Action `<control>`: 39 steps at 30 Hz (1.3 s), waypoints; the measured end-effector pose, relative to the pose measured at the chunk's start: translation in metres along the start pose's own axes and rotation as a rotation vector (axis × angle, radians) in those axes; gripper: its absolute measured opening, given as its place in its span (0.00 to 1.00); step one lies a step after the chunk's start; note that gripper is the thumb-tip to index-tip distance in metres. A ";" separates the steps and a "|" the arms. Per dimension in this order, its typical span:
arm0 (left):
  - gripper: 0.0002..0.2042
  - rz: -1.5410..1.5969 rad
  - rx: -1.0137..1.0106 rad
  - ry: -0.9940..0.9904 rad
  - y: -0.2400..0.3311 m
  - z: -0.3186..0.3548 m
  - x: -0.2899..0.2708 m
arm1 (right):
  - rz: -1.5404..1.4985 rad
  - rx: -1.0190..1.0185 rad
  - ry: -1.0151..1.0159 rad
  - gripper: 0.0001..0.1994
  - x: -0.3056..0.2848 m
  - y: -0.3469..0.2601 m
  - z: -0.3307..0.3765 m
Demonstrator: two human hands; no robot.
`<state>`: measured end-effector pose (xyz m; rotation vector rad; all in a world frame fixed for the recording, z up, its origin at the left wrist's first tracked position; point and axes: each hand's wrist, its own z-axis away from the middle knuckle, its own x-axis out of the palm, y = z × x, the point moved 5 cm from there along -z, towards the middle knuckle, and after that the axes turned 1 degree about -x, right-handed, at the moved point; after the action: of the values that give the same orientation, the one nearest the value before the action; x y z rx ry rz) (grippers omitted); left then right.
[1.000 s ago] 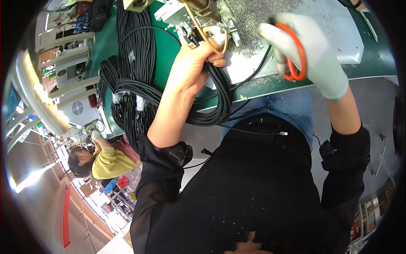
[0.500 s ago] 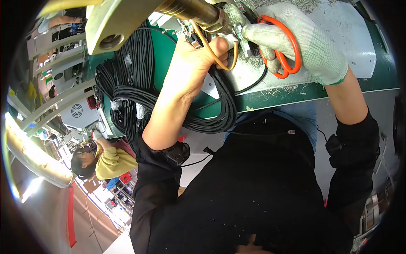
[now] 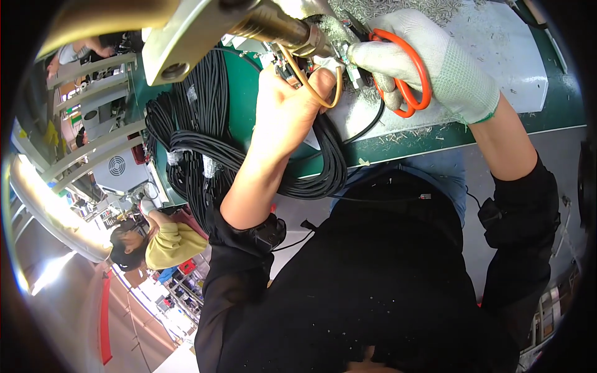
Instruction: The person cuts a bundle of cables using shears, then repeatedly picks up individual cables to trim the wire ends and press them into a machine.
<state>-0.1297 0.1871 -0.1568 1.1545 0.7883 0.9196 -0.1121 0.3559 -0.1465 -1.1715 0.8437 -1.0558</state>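
Note:
My left hand is bare apart from a white cover on a fingertip. Its fingers are closed at a small silvery-green connector, beside a tan looped piece. My right hand wears a white knitted glove and grips scissors with large red loop handles. The gloved thumb tip touches the connector from the right; the scissor blades are mostly hidden. A thin black cable runs below the connector. Just above my left hand is the metal cylinder of a machine.
Coiled black cables lie on the green bench at left, another coil hanging over its edge. Small metal offcuts cover part of a white board. The machine's pale bracket overhangs the left. A person in yellow sits further left.
The view has shifted slightly, with the machine bracket appearing further right. Both hands stay together around the connector, and the right one keeps hold of the scissors.

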 end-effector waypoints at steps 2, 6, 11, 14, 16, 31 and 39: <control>0.11 -0.013 0.002 -0.004 -0.002 0.002 -0.002 | 0.002 0.027 0.083 0.17 -0.002 0.002 0.000; 0.11 -0.030 0.000 -0.013 -0.008 0.005 -0.006 | -0.012 0.008 0.027 0.16 -0.004 0.002 0.000; 0.10 0.025 0.001 -0.021 -0.007 0.002 -0.004 | -0.067 -0.069 -0.010 0.14 -0.005 0.002 0.000; 0.09 0.021 -0.018 -0.012 -0.008 0.002 -0.007 | -0.049 -0.090 0.009 0.14 -0.007 0.005 -0.002; 0.09 -0.031 -0.063 -0.003 -0.011 0.005 -0.011 | -0.141 -0.116 -0.022 0.14 -0.005 0.011 -0.002; 0.08 0.071 -0.075 -0.101 -0.007 -0.002 -0.004 | -0.058 0.000 -0.013 0.14 -0.004 0.003 0.000; 0.08 0.297 -0.062 0.202 -0.013 0.026 -0.013 | 0.014 -0.158 0.198 0.12 0.001 0.006 0.055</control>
<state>-0.1099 0.1629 -0.1629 1.1541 0.7557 1.3152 -0.0593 0.3718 -0.1410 -1.2035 1.1048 -1.1221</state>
